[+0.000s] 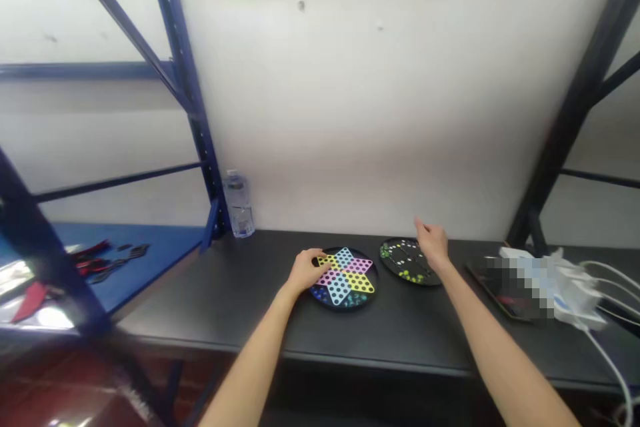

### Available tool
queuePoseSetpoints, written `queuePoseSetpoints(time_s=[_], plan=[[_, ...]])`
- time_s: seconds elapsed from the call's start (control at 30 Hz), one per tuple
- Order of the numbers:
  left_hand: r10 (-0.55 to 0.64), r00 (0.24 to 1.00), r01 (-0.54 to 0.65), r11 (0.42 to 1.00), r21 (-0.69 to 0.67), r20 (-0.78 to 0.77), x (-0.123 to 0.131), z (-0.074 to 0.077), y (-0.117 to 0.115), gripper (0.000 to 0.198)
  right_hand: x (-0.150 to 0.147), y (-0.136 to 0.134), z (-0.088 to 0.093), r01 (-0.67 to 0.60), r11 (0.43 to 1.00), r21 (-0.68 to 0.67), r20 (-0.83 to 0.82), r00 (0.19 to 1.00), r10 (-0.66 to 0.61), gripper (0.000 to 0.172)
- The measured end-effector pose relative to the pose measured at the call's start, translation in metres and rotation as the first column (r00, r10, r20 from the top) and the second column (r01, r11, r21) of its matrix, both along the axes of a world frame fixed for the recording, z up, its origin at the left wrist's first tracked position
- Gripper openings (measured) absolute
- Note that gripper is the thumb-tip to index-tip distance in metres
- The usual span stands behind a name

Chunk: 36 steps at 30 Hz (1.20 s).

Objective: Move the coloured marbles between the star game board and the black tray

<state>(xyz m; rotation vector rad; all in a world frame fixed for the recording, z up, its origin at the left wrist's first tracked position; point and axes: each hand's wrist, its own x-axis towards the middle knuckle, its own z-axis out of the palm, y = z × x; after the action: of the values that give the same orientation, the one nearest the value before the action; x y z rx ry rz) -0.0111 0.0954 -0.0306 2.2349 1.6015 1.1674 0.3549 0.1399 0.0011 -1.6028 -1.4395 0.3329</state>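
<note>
fingers (315, 261) of left hand spread on chinese checkers board (345, 305), right-hand fingers (423, 229) together over second board (400, 279), water bottle (240, 205) beyond

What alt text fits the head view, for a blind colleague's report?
Over a dark table, the left hand rests on a round checkers board with a coloured star, and the right hand is at the edge of a black board dotted with marbles. A water bottle stands at the table's back.

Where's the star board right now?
In the head view, the star board lies centre on the dark table, with the left hand on its left edge and the black round board just to its right.
</note>
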Motion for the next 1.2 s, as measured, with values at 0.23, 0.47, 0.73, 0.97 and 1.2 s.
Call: queuePoseSetpoints(time_s=[0.23,0.47,0.73,0.97,1.2], plan=[[-0.005,1.000,0.005,1.000,-0.002,-0.027,-0.002,0.000,0.002,0.030,0.013,0.070,-0.016,0.047,0.989,-0.141,0.650,0.758,0.057,0.056],[-0.034,0.998,0.034,0.999,-0.017,-0.048,-0.004,-0.001,0.003,0.030,0.024,0.106,-0.053,0.056,0.968,-0.246,0.785,0.597,0.166,0.052],[-0.049,0.997,0.047,0.998,-0.040,-0.054,-0.001,0.003,0.000,0.033,0.019,0.100,-0.050,0.010,0.969,-0.249,0.816,0.542,0.204,0.053],[-0.051,0.998,0.049,0.998,-0.039,-0.048,0.000,0.002,0.000,0.032,0.015,0.097,-0.048,0.005,0.965,-0.263,0.810,0.545,0.218,0.048],[-0.056,0.997,0.053,0.997,-0.059,-0.046,0.000,0.003,-0.001,0.032,0.014,0.095,-0.047,-0.007,0.974,-0.228,0.833,0.516,0.199,0.043]])
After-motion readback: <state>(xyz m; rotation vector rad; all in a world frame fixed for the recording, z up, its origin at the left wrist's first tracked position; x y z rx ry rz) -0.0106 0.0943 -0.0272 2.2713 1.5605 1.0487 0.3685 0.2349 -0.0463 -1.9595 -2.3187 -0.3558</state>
